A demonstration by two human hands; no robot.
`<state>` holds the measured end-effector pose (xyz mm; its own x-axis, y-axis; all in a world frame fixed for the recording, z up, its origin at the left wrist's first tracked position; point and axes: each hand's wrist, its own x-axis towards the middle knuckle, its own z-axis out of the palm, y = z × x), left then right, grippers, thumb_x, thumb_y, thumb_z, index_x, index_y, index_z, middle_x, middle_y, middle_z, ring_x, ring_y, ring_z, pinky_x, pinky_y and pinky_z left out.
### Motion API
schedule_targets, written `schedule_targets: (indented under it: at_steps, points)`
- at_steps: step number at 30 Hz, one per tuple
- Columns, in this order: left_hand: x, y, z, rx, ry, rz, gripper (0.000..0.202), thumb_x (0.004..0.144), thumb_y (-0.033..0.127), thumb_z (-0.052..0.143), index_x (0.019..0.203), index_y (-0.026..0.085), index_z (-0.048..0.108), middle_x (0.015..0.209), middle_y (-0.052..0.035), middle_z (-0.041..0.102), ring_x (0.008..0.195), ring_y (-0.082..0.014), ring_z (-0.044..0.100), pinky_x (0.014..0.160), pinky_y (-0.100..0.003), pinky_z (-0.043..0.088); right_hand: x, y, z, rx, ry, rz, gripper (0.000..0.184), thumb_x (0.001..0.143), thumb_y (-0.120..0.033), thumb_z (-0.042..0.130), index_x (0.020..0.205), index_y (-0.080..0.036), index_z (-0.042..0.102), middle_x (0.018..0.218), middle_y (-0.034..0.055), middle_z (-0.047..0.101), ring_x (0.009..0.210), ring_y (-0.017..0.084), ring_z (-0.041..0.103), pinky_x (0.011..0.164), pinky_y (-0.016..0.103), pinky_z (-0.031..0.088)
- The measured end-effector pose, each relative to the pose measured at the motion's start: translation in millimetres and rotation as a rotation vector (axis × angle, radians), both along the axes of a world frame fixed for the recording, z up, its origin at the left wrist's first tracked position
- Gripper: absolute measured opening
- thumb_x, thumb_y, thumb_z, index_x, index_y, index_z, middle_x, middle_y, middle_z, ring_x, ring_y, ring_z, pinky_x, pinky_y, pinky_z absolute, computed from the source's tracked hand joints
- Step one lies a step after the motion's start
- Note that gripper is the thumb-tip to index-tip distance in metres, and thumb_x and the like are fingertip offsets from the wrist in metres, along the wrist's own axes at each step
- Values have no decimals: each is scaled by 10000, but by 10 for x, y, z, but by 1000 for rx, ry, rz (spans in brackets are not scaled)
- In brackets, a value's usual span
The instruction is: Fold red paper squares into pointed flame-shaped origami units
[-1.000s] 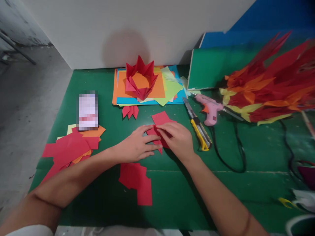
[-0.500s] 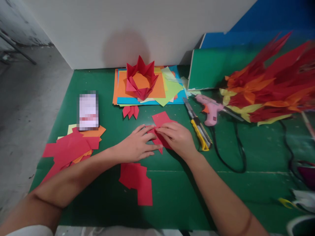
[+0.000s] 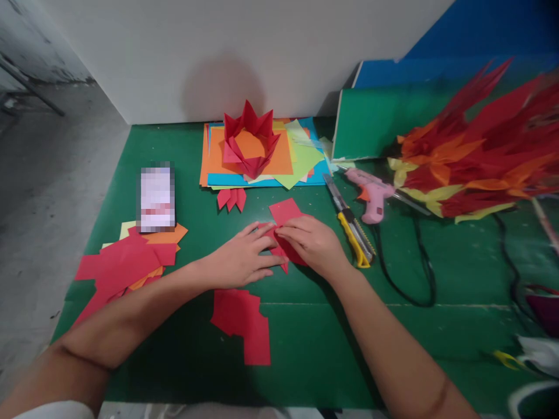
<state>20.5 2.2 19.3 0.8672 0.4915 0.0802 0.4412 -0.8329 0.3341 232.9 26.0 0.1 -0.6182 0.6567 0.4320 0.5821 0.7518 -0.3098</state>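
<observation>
My left hand (image 3: 242,256) lies palm down with its fingers spread, the tips resting on a piece of folded red paper (image 3: 279,252). Thumb and fingers of my right hand (image 3: 315,243) are pinched together on the upper part of that same piece. Flat red paper (image 3: 286,210) shows beyond my fingers and partly under my right hand. Both hands hide much of the folded piece. Nearer to me lie loose red paper pieces (image 3: 238,314). A small folded red paper shape (image 3: 232,199) sits just beyond my left hand.
A red pointed paper ring (image 3: 275,152) stands on stacked coloured paper (image 3: 266,180). To the right are a yellow cutter knife (image 3: 351,230), a pink glue gun (image 3: 374,198) with a black cord, and red-orange paper flames (image 3: 480,157). A phone (image 3: 156,198) and paper scraps (image 3: 126,262) lie left.
Both hands stay on the folded red paper in nearly the same place, with only slight finger movement. The view has shifted very slightly.
</observation>
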Motion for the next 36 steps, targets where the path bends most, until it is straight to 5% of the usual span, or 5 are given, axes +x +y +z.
schedule_targets:
  at_steps: [15, 20, 26, 36]
  points:
    - [-2, -20, -25, 3, 2, 25, 320, 923, 333, 484, 1218, 252, 579, 1190, -94, 512, 1363, -354, 293, 1102, -568, 250, 66, -24, 46, -107, 3, 63, 267, 924, -163, 434, 979, -177, 695, 964, 113, 673, 874, 205, 587, 764, 374, 505]
    - [-13, -28, -36, 21, -11, 32, 317, 927, 346, 473, 1217, 270, 575, 1196, -88, 512, 1362, -328, 287, 1103, -534, 246, 67, -19, 49, -115, -20, 51, 288, 927, -171, 418, 986, -192, 698, 975, 103, 680, 881, 204, 595, 774, 376, 506]
    - [-17, -29, -25, 22, 8, 20, 315, 954, 331, 411, 1226, 258, 553, 1184, -105, 530, 1190, -247, 452, 1006, -447, 317, 70, -21, 60, -107, -30, 43, 315, 929, -166, 393, 985, -206, 701, 955, 93, 686, 863, 202, 603, 765, 372, 507]
    - [-16, -28, 19, -1, 32, 33, 329, 955, 366, 412, 1238, 284, 557, 1181, -88, 545, 1136, -252, 453, 936, -417, 309, 76, -14, 56, -88, -46, 48, 312, 924, -151, 397, 975, -179, 703, 968, 106, 691, 866, 210, 603, 767, 379, 511]
